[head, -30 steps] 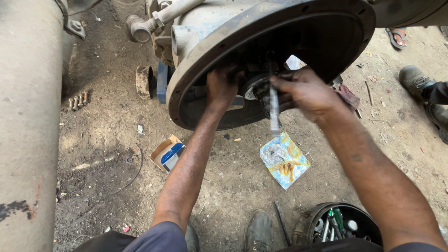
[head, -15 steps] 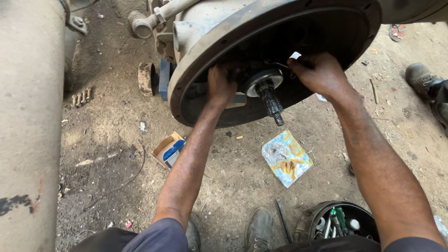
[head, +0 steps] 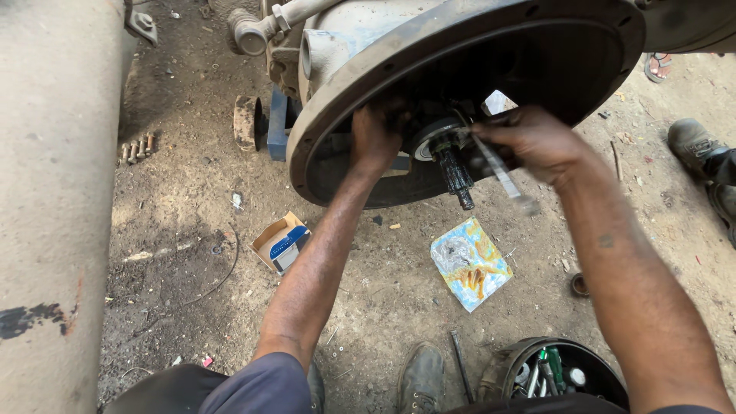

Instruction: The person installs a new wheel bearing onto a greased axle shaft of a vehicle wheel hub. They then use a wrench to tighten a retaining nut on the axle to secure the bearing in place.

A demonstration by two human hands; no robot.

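Right hand point(head: 533, 142) clenched round a thin metal tool point(head: 502, 176), blurred, slanting down and right from the fist, just right of the shaft point(head: 457, 175). Left hand point(head: 376, 138) pressed inside the housing point(head: 345, 107), just left of the shaft, fingers curled against the dark inner face; whether gripping anything there, cannot tell. Shaft itself dark, splined, jutting down and toward the camera from a pale ring point(head: 426, 136) at the middle of the round housing, between the two hands. Bolt holes along the housing rim above the shaft. Pale pipe point(head: 261, 27) up and left of the shaft, on the machine's top. Rusty disc point(head: 247, 123) and blue block point(head: 276, 123) standing on the dirt left of the housing. Row of bolts point(head: 136, 147) farther left, beside a big grey cylinder point(head: 54, 192). Open carton point(head: 280, 244) with a blue part inside, down and left of the shaft. Colourful wrapper point(head: 471, 264) flat on the dirt straight below the shaft. Bucket point(head: 552, 372) of tools well below, near the lower edge, with a shoe point(head: 420, 379) to its left. Another person's boot point(head: 694, 146) far right of the shaft.
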